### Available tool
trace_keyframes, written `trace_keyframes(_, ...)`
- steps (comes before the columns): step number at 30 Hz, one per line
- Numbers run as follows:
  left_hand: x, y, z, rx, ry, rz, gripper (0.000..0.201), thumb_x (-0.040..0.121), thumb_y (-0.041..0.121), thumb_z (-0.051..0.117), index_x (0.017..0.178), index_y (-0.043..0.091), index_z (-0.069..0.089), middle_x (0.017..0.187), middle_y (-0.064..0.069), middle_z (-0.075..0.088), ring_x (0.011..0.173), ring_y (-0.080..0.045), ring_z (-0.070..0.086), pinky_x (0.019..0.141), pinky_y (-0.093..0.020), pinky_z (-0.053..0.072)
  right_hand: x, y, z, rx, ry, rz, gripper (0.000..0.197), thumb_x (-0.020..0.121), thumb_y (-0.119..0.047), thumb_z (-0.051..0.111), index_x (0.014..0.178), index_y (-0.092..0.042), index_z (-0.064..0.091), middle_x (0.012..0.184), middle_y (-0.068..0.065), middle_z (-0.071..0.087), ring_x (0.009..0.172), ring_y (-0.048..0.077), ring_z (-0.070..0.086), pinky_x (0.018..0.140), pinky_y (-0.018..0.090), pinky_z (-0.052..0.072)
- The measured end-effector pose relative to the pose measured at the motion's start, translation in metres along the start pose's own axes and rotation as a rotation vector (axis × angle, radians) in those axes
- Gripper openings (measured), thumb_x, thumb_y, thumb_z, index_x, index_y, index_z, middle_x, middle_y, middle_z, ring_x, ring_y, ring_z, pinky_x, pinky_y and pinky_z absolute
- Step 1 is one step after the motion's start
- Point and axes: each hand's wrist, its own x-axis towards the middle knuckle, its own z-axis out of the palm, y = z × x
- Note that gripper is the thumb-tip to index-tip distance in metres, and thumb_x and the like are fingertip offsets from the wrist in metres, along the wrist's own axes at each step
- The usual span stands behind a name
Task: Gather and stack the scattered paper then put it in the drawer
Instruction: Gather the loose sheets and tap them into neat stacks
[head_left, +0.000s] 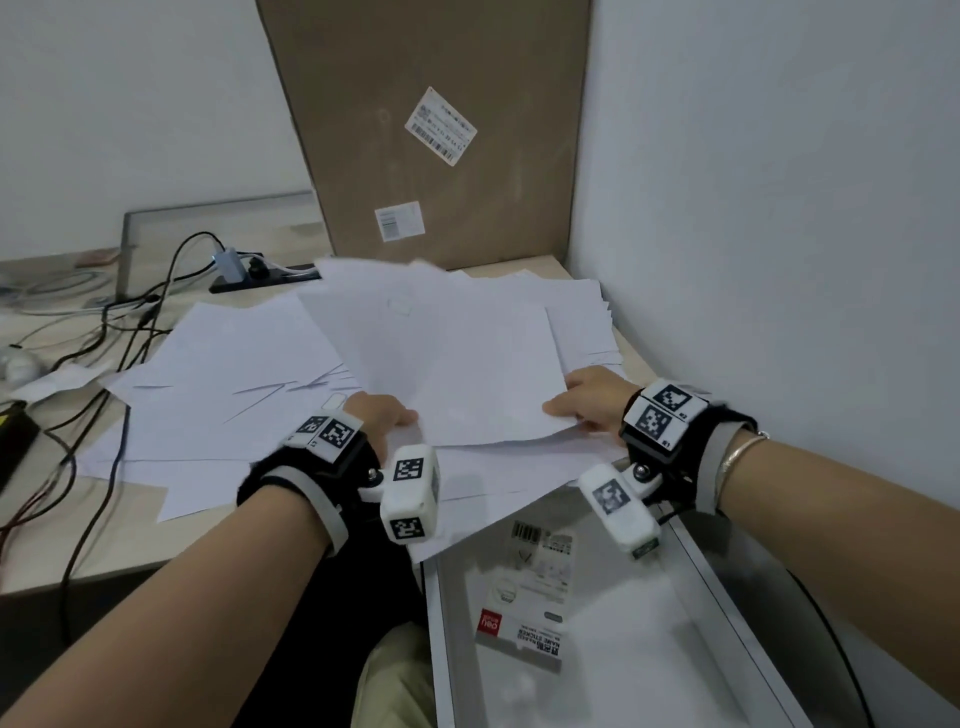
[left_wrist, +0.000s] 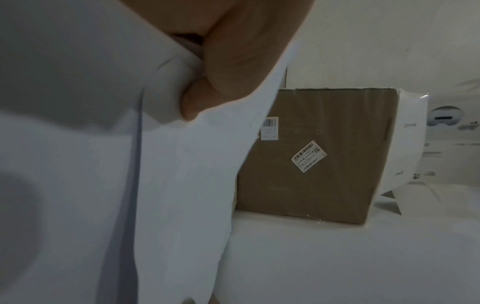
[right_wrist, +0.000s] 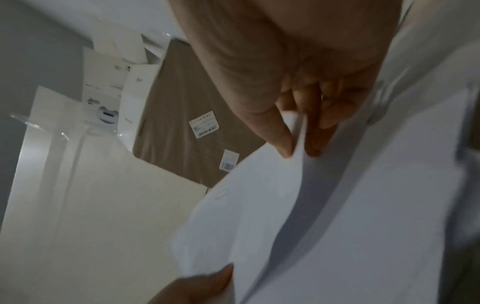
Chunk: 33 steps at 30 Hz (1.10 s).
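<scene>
Nearest me the open drawer (head_left: 691, 597) is gaping below the right wrist, while just beyond it the left hand (head_left: 382, 415) and right hand (head_left: 589, 397) are each pinching a near corner of the lifted sheets (head_left: 452, 364), long axis running away toward the cardboard box (head_left: 431, 130), loose paper (head_left: 223, 374) lying leftward.

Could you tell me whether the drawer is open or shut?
Open: the drawer is pulled out below the desk edge, its inside and a sticker pack showing.

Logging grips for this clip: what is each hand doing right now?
Left hand: grips the raised paper sheets.
Right hand: pinches the same sheets' edge.
</scene>
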Motion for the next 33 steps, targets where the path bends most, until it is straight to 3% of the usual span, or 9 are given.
trace_keyframes(2,0.011,-0.002,-0.008,-0.087,0.069,0.057,0.051,0.080,0.010,0.073,0.125,-0.006,0.054,0.125,-0.022,0.060,0.113,-0.037,0.058,0.099,-0.047,0.047,0.009,-0.003,-0.013,0.044,0.072,-0.025,0.029,0.082,-0.012,0.072,0.108,-0.009,0.059,0.080,0.005,0.057,0.065,0.016,0.052,0.060,0.025,0.043)
trace_keyframes(7,0.017,0.011,-0.026,-0.333,-0.018,0.229,0.039,0.081,0.002,0.070,0.119,0.000,0.059,0.111,-0.021,0.065,0.101,-0.036,0.062,0.095,-0.052,0.048,0.024,-0.031,-0.040,0.165,0.075,-0.053,0.083,0.073,-0.040,0.079,0.141,-0.016,0.037,0.137,0.003,0.046,0.123,0.024,0.048,0.098,0.037,0.041)
trace_keyframes(11,0.013,0.043,-0.043,-0.430,-0.112,0.384,0.026,0.085,-0.003,0.064,0.110,0.003,0.060,0.095,-0.012,0.065,0.091,-0.032,0.062,0.085,-0.044,0.050,0.027,-0.077,-0.054,0.466,0.007,-0.186,0.017,0.085,-0.017,0.070,0.088,-0.018,0.053,0.097,-0.003,0.064,0.087,0.013,0.059,0.090,0.031,0.043)
trace_keyframes(13,0.012,0.064,-0.051,-0.470,-0.120,0.453,0.022,0.086,-0.002,0.064,0.106,0.006,0.062,0.099,-0.012,0.067,0.090,-0.030,0.064,0.084,-0.042,0.051,0.027,-0.105,-0.062,0.563,0.046,-0.276,0.022,0.085,-0.003,0.066,0.080,-0.019,0.053,0.084,-0.002,0.066,0.080,0.014,0.062,0.081,0.027,0.048)
trace_keyframes(16,0.015,0.089,-0.061,-0.511,-0.124,0.526,0.022,0.084,-0.002,0.066,0.104,0.006,0.064,0.104,-0.014,0.068,0.090,-0.030,0.066,0.080,-0.039,0.055,0.028,-0.135,-0.069,0.672,0.068,-0.406,0.015,0.084,0.004,0.064,0.087,-0.011,0.062,0.082,0.004,0.072,0.076,0.019,0.069,0.070,0.031,0.056)
trace_keyframes(19,0.017,0.098,-0.062,-0.542,-0.170,0.529,0.022,0.079,-0.002,0.070,0.100,0.003,0.065,0.099,-0.016,0.070,0.084,-0.030,0.068,0.066,-0.032,0.058,0.026,-0.142,-0.061,0.780,0.007,-0.399,0.025,0.083,0.004,0.064,0.108,0.001,0.064,0.103,0.017,0.070,0.095,0.033,0.067,0.083,0.044,0.055)
trace_keyframes(24,0.016,0.087,-0.058,-0.643,-0.346,0.433,0.032,0.083,0.011,0.067,0.114,0.007,0.065,0.105,-0.013,0.072,0.094,-0.030,0.070,0.080,-0.042,0.057,0.032,-0.124,-0.038,0.781,-0.081,-0.296,0.043,0.082,-0.002,0.068,0.124,0.007,0.058,0.119,0.023,0.063,0.110,0.039,0.061,0.092,0.052,0.050)
trace_keyframes(29,0.024,0.090,-0.053,-0.639,-0.208,0.436,0.043,0.077,0.010,0.076,0.118,0.002,0.064,0.112,-0.017,0.070,0.098,-0.033,0.069,0.083,-0.042,0.056,0.039,-0.123,-0.027,0.764,-0.084,-0.328,0.022,0.084,0.002,0.064,0.105,-0.005,0.064,0.103,0.016,0.067,0.095,0.034,0.065,0.089,0.050,0.052)
trace_keyframes(33,0.027,0.104,-0.054,-0.675,-0.107,0.510,0.037,0.079,0.001,0.072,0.115,0.002,0.062,0.104,-0.011,0.070,0.090,-0.027,0.068,0.080,-0.038,0.056,0.039,-0.134,-0.033,0.736,-0.022,-0.454,0.049,0.068,-0.012,0.082,0.113,-0.001,0.064,0.116,0.020,0.066,0.106,0.035,0.064,0.093,0.047,0.051)
